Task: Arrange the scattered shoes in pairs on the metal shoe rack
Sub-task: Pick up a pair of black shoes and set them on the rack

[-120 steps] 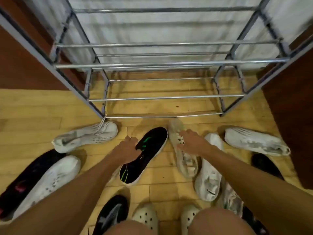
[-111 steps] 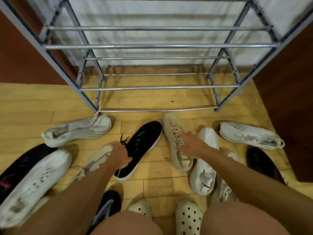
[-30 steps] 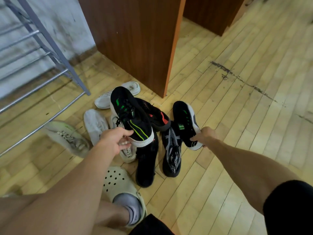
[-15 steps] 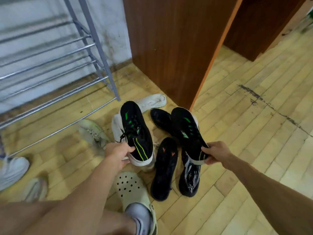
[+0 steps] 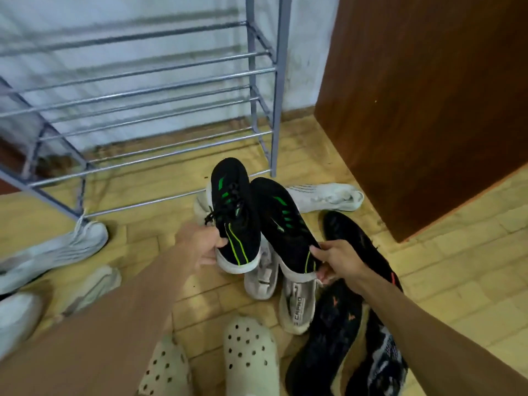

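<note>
Black-and-green shoes are both lifted, side by side: left hand grips one shoe by its heel; right hand pinches the other; metal rack, somewhat blurred, seemingly holds nothing.

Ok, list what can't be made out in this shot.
Head view only:
- Rack: motion-blurred; its top and left end are cut off by the frame.
- White shoes in the middle: partly hidden under the held black pair.
- Dark shoes at bottom right: partly behind the right arm, cut off by the bottom edge.
- Left shoes: cut off by the left edge.
</note>
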Demonstrator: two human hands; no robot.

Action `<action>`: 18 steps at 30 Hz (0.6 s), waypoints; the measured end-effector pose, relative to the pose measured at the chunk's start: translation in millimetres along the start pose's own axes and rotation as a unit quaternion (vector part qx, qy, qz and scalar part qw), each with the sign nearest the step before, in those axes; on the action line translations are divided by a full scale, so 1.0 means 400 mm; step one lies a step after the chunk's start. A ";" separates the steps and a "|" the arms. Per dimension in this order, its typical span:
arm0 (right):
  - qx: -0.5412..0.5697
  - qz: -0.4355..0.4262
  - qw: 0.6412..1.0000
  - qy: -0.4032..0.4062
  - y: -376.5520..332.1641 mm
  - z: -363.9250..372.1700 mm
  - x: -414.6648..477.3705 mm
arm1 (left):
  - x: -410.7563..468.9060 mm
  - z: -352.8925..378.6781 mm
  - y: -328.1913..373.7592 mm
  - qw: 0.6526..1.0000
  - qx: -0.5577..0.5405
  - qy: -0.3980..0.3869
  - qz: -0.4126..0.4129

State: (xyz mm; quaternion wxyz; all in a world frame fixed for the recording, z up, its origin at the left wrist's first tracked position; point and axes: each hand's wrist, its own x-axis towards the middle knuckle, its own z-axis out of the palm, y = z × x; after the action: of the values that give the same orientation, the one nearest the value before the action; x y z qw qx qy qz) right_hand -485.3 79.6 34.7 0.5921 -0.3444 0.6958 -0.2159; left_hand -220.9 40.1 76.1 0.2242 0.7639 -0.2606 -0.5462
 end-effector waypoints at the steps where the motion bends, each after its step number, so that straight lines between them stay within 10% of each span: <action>1: 0.003 0.002 1.000 -0.004 -0.017 0.012 0.028 | 0.027 -0.007 0.006 1.000 0.006 0.003 -0.001; 18: 0.069 -0.039 0.997 0.018 -0.284 0.145 0.497 | 0.450 -0.025 0.178 0.998 -0.061 0.032 0.012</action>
State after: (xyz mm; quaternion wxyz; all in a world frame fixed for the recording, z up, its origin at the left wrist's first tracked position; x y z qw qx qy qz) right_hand -415.7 -136.4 -31.1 0.5932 -0.3250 0.6759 -0.2925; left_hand -174.3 -129.4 -5.6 0.2849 0.7625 -0.2291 -0.5338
